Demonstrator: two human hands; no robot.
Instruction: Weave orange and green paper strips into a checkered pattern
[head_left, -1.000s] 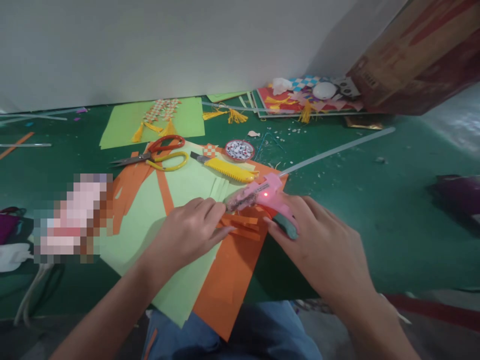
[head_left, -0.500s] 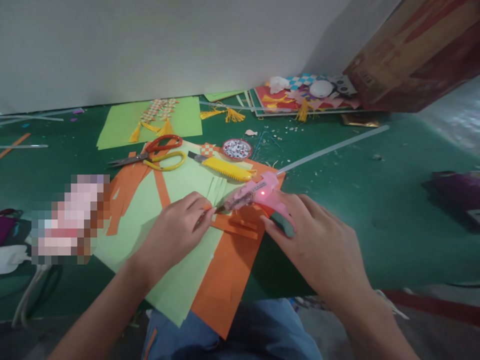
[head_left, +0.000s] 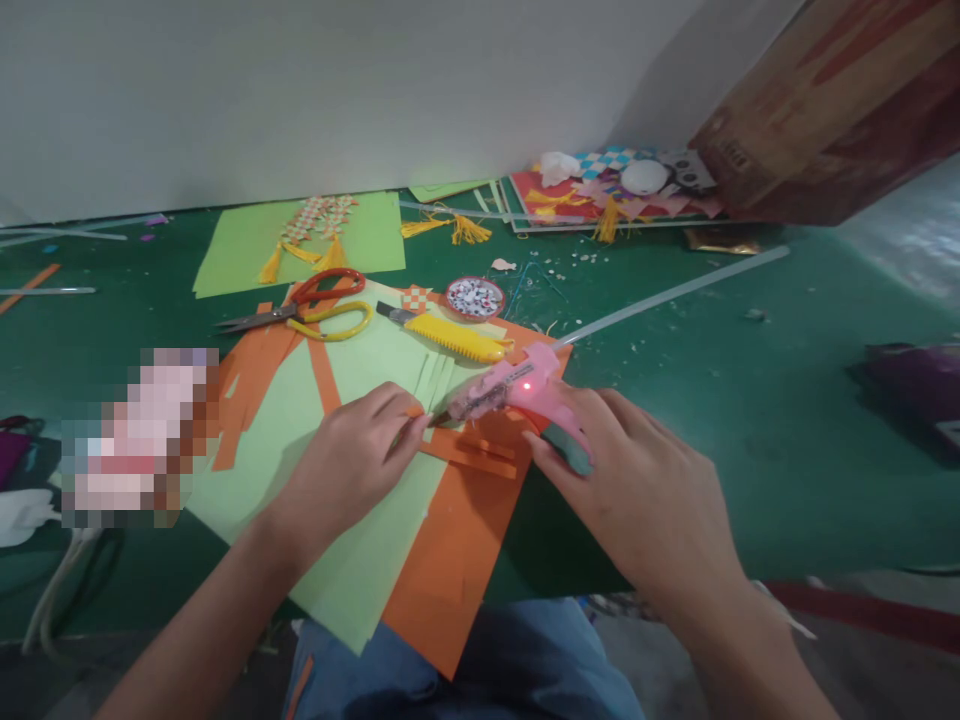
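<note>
My right hand (head_left: 637, 480) is wrapped around the handle of a pink glue gun (head_left: 491, 390), whose small red light is lit. A long translucent glue stick (head_left: 675, 296) juts from its back end. The nozzle points left, right at the fingertips of my left hand (head_left: 360, 445). Those fingers are pinched on a small orange paper piece (head_left: 415, 410), mostly hidden by the fingers. Under both hands lie light green paper sheets (head_left: 360, 560) and an orange sheet (head_left: 442, 580). Narrow orange paper strips (head_left: 472, 455) rest just below the nozzle.
Scissors (head_left: 330, 320) and a yellow utility knife (head_left: 454, 338) lie beyond my hands. Behind them are a dish of googly eyes (head_left: 475, 298) and a woven paper piece with yellow tassels (head_left: 319, 220). A brown bag (head_left: 825, 130) stands at back right. A blurred-out object (head_left: 142, 440) lies left.
The glue gun and both hands keep nearly the same place. My left fingertips look slightly more closed together; the view has shifted a little.
</note>
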